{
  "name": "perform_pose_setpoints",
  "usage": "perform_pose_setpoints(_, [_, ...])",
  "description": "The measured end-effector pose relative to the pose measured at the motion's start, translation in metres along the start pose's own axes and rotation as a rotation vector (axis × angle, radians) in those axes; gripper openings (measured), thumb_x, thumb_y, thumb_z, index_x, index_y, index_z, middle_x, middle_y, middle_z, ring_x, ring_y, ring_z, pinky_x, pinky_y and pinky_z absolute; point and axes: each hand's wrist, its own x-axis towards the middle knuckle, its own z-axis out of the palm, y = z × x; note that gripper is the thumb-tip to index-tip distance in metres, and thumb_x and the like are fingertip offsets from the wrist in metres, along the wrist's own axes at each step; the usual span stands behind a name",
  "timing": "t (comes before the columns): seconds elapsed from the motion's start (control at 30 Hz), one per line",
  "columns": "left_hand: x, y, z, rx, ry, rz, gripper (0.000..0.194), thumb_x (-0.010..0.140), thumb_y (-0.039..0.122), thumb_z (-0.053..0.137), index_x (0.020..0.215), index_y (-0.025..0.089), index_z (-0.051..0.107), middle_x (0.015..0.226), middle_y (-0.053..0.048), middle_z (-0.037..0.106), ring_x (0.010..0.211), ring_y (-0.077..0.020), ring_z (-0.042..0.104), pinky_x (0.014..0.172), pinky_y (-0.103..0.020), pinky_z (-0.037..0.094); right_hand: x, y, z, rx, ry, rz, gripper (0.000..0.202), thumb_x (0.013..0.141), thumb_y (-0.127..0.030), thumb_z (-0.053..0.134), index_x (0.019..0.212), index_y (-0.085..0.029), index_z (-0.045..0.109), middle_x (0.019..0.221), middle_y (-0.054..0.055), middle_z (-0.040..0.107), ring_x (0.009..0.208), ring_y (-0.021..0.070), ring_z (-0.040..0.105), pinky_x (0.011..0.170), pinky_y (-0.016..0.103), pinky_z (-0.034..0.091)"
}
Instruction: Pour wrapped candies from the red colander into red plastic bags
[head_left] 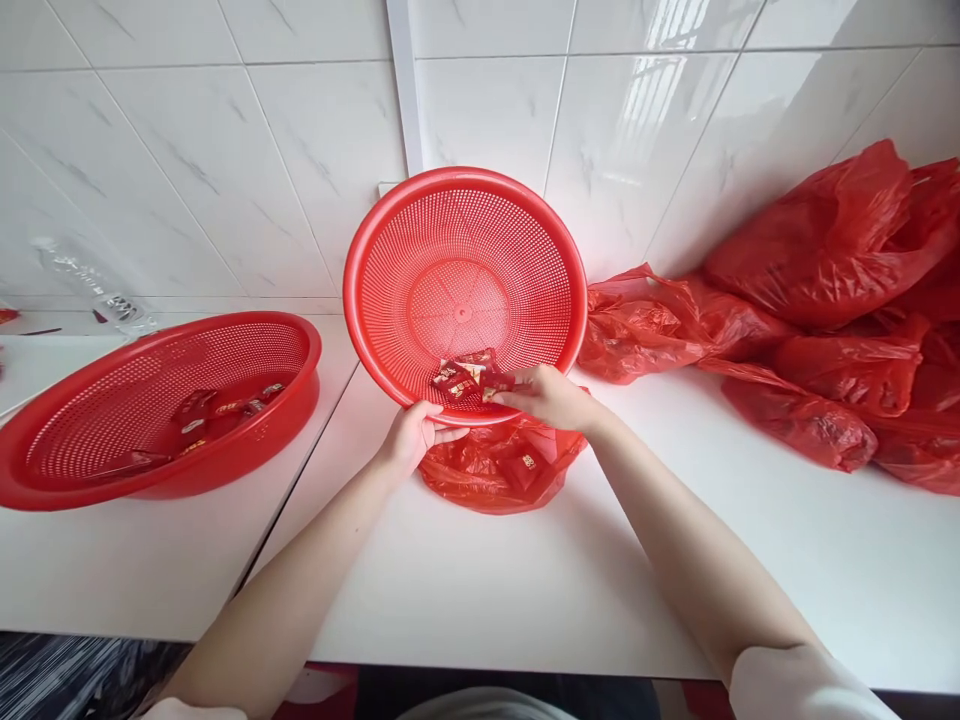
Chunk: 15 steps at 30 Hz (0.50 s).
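A round red mesh basket [461, 245] is tilted up on its side, its inside facing me. Several small dark red packets with gold print [461, 378] lie at its lower edge. My left hand [414, 436] grips the lower left rim, thumb on top and fingers beneath. Inside the lower right rim, my right hand [544, 396] pinches a red packet [496, 386]. Under the basket sits an open red plastic bag [487, 495] with a red packet [525, 464] in it.
A second red mesh basket [300, 420] holding several packets stands at the left. Behind it leans a clear plastic bottle [97, 285]. Several filled red bags [825, 240] are heaped at the right against the tiled wall [480, 110]. A seam crosses the white table [480, 590].
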Motion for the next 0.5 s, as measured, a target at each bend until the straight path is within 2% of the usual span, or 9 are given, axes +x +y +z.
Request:
perform_pose_setpoints(0.07, [0.001, 0.001, -0.002, -0.010, 0.003, 0.006, 0.023, 0.076, 0.013, 0.052, 0.094, 0.009, 0.066, 0.104, -0.015, 0.071, 0.099, -0.0286, 0.067, 0.089, -0.049, 0.055, 0.001, 0.003, -0.004, 0.134, 0.013, 0.076, 0.037, 0.085, -0.050, 0.057, 0.086, -0.016, 0.072, 0.075, 0.002, 0.070, 0.067, 0.0170, 0.063, 0.061, 0.029, 0.049])
perform_pose_setpoints(0.13, [0.002, 0.002, -0.004, -0.025, 0.008, 0.006, 0.022, 0.076, 0.014, 0.053, 0.093, 0.008, 0.066, 0.104, -0.015, 0.071, 0.099, -0.0285, 0.067, 0.089, -0.048, 0.054, 0.000, 0.004, -0.008, 0.239, -0.021, 0.104, 0.041, 0.083, -0.053, 0.058, 0.079, -0.014, 0.070, 0.071, 0.002, 0.068, 0.065, 0.0158, 0.061, 0.059, 0.028, 0.048])
perform_pose_setpoints(0.3, [0.005, 0.007, -0.006, -0.062, 0.068, 0.040, 0.020, 0.075, 0.014, 0.052, 0.090, 0.009, 0.065, 0.099, -0.014, 0.072, 0.097, -0.0276, 0.068, 0.090, -0.047, 0.054, -0.004, -0.008, -0.019, 0.337, -0.169, 0.045, 0.033, 0.083, -0.047, 0.061, 0.094, -0.017, 0.071, 0.090, 0.004, 0.072, 0.081, 0.0182, 0.065, 0.073, 0.031, 0.053])
perform_pose_setpoints(0.4, [0.007, 0.009, -0.009, -0.059, 0.086, 0.072, 0.020, 0.075, 0.014, 0.052, 0.090, 0.008, 0.065, 0.100, -0.014, 0.072, 0.098, -0.0275, 0.068, 0.092, -0.046, 0.052, -0.007, -0.014, -0.023, 0.267, -0.262, 0.046, 0.026, 0.081, -0.042, 0.064, 0.091, -0.020, 0.073, 0.090, 0.002, 0.072, 0.082, 0.0174, 0.066, 0.079, 0.031, 0.053])
perform_pose_setpoints(0.5, [0.009, 0.010, -0.012, -0.047, 0.083, 0.093, 0.021, 0.075, 0.014, 0.053, 0.091, 0.009, 0.065, 0.102, -0.014, 0.072, 0.099, -0.0270, 0.068, 0.094, -0.047, 0.051, -0.007, -0.014, -0.021, 0.227, -0.288, 0.062, 0.024, 0.080, -0.040, 0.065, 0.089, -0.020, 0.074, 0.088, 0.002, 0.073, 0.082, 0.0174, 0.066, 0.082, 0.031, 0.053])
